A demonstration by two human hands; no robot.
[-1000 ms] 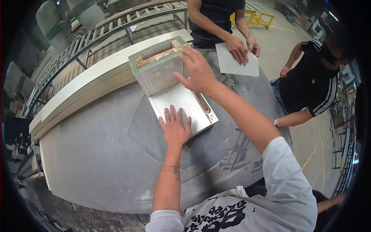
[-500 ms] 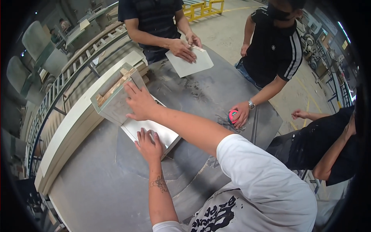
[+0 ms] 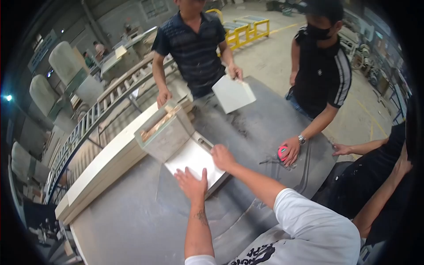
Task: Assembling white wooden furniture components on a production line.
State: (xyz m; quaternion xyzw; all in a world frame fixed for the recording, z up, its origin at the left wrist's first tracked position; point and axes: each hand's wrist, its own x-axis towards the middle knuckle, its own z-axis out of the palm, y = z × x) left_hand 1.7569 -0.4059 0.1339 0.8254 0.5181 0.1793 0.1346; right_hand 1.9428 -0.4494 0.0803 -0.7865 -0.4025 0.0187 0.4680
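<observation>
An L-shaped piece lies on the grey table: a white panel (image 3: 189, 160) lies low, and a grey hollow-edged panel (image 3: 170, 139) stands up at its far left end, with rough wood strips (image 3: 161, 123) in its top. My left hand (image 3: 192, 183) lies on the near left edge of the white panel, fingers spread. My right hand (image 3: 223, 157) is at its right edge, the fingers curled over that edge; their tips are partly hidden.
A stack of long pale boards (image 3: 106, 174) lines the table's left side, beside a roller conveyor (image 3: 108, 92). Across the table (image 3: 128, 212), one person holds a pale panel (image 3: 234, 94). Another person's hand rests on a pink tape measure (image 3: 282, 153). More arms show at right.
My right hand has come off the upright panel and moved to the white panel's right edge. The person opposite now holds the pale panel in one hand. The whole view has shifted.
</observation>
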